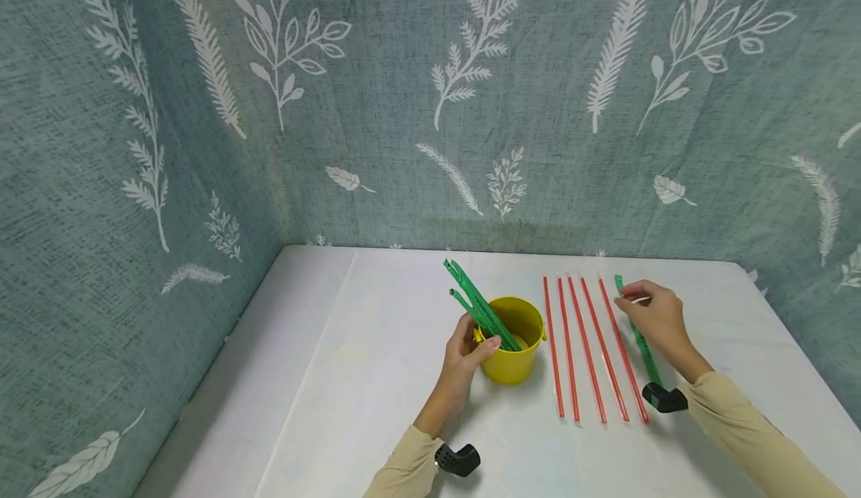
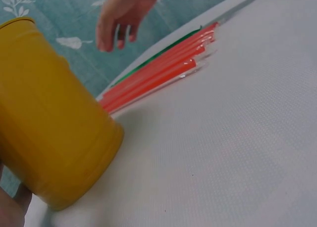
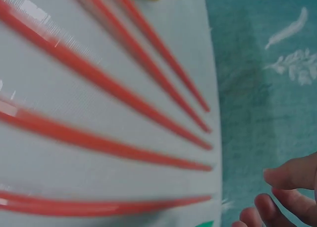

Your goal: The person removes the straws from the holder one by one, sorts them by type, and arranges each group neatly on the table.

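The white table (image 1: 323,408) spreads out on all sides of the yellow bucket (image 1: 507,367), which is the landmark here. Whether the bucket's base sits flat on the table is hard to tell; if it is tipped further, the contents could slide out.

The left hand (image 1: 460,360) is clamped on the bucket's left rim, thumb over the edge. Uneven pressure on that one side could tilt the bucket. The right hand (image 1: 659,322) is well to the bucket's right, thumb and fingertips apart with nothing between them; a pinch made too high would close on air.

The green straws (image 1: 486,309) stand inside the bucket, leaning out over its far left rim. Being long and top-heavy, they could topple out if the bucket is jolted. The red straws (image 1: 587,348) lie in a spaced row just right of the bucket; a low sweep of the right hand towards it could roll them out of line.

The lone green straw (image 1: 646,348) lies beyond that row, farthest from the bucket, under the right hand. The black device (image 1: 662,398) at the right wrist overlaps its near end in the head view and could knock it askew.
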Demonstrator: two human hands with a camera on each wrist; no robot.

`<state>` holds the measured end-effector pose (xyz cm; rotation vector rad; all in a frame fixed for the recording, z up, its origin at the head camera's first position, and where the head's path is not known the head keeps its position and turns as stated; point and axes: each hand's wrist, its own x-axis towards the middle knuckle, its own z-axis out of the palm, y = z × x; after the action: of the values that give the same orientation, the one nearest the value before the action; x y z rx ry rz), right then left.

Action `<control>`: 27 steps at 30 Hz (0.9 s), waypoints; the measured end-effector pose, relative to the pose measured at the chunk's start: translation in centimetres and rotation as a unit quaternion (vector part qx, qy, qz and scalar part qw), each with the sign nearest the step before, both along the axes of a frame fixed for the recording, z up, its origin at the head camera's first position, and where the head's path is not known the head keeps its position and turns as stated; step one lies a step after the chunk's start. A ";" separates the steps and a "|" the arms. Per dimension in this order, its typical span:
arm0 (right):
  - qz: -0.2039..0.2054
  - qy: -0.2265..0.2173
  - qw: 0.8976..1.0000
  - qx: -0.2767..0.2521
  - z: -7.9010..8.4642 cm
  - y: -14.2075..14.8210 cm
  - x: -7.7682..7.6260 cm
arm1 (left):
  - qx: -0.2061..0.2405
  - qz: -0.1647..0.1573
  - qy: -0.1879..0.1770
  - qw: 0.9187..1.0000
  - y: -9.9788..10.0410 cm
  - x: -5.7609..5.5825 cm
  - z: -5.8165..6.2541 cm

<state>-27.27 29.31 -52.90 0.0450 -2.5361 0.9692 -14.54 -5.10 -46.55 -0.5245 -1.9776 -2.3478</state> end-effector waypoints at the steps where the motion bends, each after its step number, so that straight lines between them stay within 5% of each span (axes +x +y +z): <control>1: 0.004 0.000 1.000 -0.002 0.0 -0.1 -0.2 | 0.000 0.001 0.000 1.000 0.0 0.0 0.0; 5: 0.036 0.003 0.999 -0.010 1.0 -1.0 -0.3 | 0.001 0.004 0.000 1.000 -0.1 0.1 0.0; 11: 0.099 -0.025 0.993 -0.056 5.2 -3.7 1.9 | -0.004 0.007 0.000 1.000 -0.2 0.0 0.0; 22: 0.130 -0.008 0.989 -0.075 7.7 -7.0 3.3 | 0.000 0.010 0.004 1.000 0.0 0.1 0.0; 27: 0.144 -0.009 0.987 -0.070 11.1 -9.2 5.9 | 0.001 0.012 0.005 1.000 0.3 0.0 0.0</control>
<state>-21.40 20.09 -41.76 0.3710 -2.5148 1.2609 -14.49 -4.84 -46.58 -0.5079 -1.9649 -2.3280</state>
